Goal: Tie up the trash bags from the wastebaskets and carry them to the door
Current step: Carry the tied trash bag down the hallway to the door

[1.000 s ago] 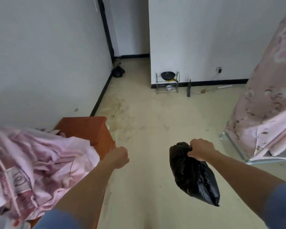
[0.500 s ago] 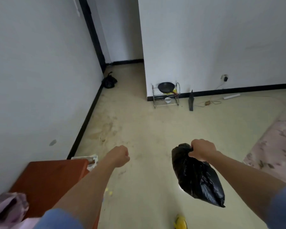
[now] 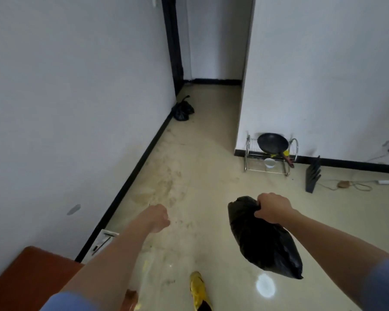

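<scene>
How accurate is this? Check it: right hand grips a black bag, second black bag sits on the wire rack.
Head view: the second black bag lies on the floor against the left wall, not on the wire rack. The right hand does grip a black bag.

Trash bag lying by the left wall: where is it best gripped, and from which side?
Probably grip the floor bag by the twisted neck sticking up from its top, coming from above and the right; the wall blocks its left.
</scene>
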Motion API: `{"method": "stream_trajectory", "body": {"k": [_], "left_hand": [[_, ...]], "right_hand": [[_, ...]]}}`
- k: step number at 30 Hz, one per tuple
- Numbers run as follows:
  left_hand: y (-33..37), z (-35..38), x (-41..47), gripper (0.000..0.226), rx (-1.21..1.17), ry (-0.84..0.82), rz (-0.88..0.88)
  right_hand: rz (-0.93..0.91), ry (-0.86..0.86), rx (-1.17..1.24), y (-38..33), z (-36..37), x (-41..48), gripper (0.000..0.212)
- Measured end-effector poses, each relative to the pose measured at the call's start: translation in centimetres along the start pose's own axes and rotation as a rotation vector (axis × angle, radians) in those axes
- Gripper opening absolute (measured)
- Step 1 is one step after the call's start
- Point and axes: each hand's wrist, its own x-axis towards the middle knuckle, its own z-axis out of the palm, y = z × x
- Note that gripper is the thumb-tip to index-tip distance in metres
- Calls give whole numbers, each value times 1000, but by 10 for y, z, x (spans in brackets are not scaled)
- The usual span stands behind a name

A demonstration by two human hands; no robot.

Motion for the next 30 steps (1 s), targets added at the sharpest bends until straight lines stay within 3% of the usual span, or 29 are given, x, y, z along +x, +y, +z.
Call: {"method": "stream_trajectory", "body": {"k": [6,15,23,30], "left_hand": [[27,-91,168,35,42,-40,43],[107,-249,374,31,34,28,146],[141,-337,576,37,38,-27,33],[154,-441,711,31,-114,82,-50]], "right_hand": [[46,-17,30,-9,-56,170,36],[75,1,5,-6,-164,386,34],[-12,-136,33,4,-224,634,33],[-87,-157,-16,-23,-321,828,35]]}}
